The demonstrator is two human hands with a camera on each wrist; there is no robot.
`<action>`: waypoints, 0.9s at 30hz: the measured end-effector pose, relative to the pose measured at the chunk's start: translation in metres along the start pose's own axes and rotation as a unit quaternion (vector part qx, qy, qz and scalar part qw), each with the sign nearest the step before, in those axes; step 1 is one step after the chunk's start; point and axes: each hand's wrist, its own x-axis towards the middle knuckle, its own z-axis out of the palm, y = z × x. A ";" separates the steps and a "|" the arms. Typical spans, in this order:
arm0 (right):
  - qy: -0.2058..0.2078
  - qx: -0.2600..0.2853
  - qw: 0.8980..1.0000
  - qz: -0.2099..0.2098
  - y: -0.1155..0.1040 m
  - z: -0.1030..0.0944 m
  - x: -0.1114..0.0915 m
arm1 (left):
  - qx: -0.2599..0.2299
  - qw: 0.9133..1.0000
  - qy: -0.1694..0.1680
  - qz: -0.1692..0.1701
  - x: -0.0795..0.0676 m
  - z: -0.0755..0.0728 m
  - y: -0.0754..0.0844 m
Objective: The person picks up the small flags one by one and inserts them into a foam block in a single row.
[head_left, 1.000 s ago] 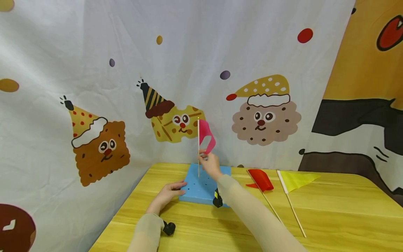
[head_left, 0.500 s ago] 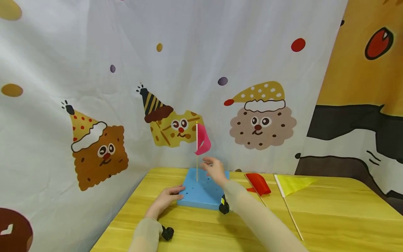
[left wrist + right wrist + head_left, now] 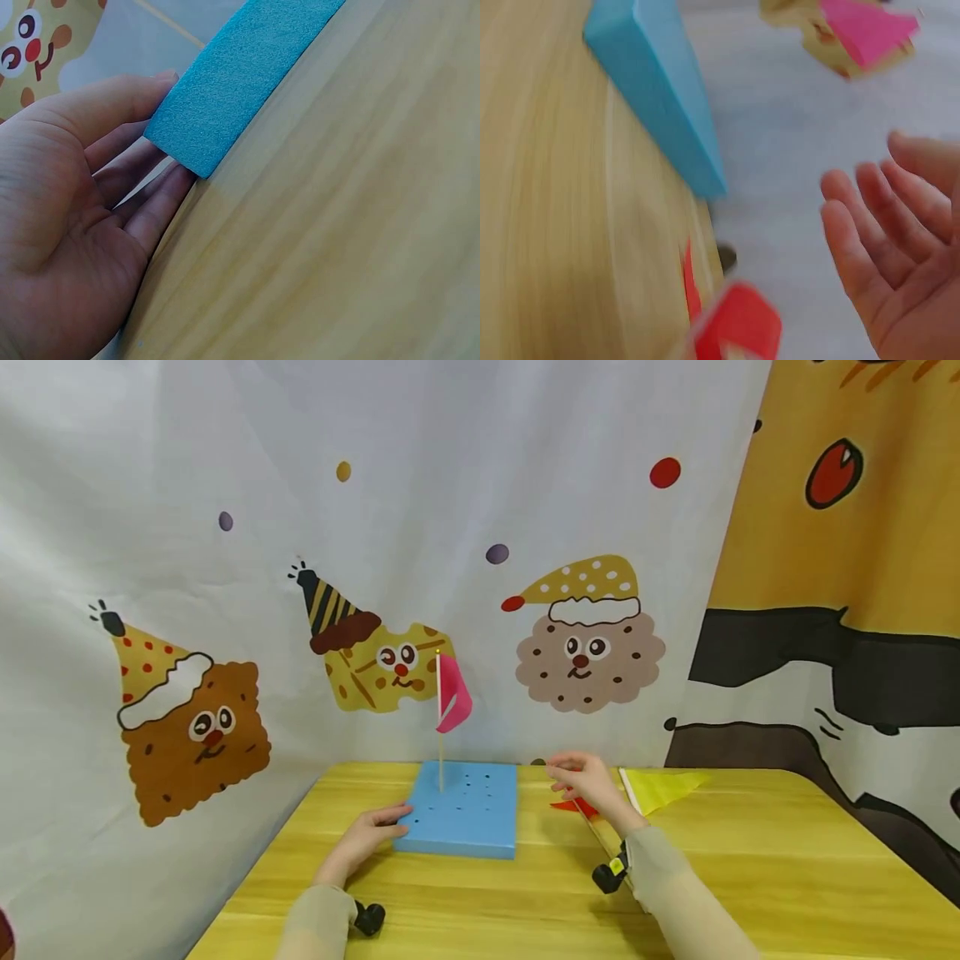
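A blue foam block (image 3: 465, 833) with several small holes lies on the table. Upright in one of its holes stands a pink flag (image 3: 453, 695) on a thin wooden stick. My left hand (image 3: 362, 842) rests against the block's left edge; in the left wrist view its fingertips (image 3: 166, 82) touch the near corner, the fingers only gently bent. My right hand (image 3: 592, 783) is in the air above a red flag (image 3: 576, 808) and partly covers it in the head view. Its fingers are loosely bent with nothing between them, and the right wrist view is blurred.
To the right of the red flag a yellow pennant (image 3: 663, 787) lies on the wooden table (image 3: 450, 902); my right arm hides its stick. Behind the table hangs a white curtain (image 3: 420, 527) printed with cartoon biscuits and cheese.
My right hand has let go of the pink flag's stick and moved right to above the red flag. The pink flag stands by itself. My left hand stays at the block.
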 end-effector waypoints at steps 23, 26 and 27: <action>-0.025 -0.118 0.978 0.169 0.041 -0.056 -0.045 | -0.013 0.999 0.013 -0.031 0.003 -0.002 0.002; -0.010 -0.149 0.971 0.187 0.043 -0.050 -0.049 | -0.014 0.999 0.012 -0.031 0.004 0.000 0.001; -0.007 -0.163 0.968 0.188 0.044 -0.048 -0.050 | -0.014 0.999 0.013 -0.031 0.004 0.000 0.000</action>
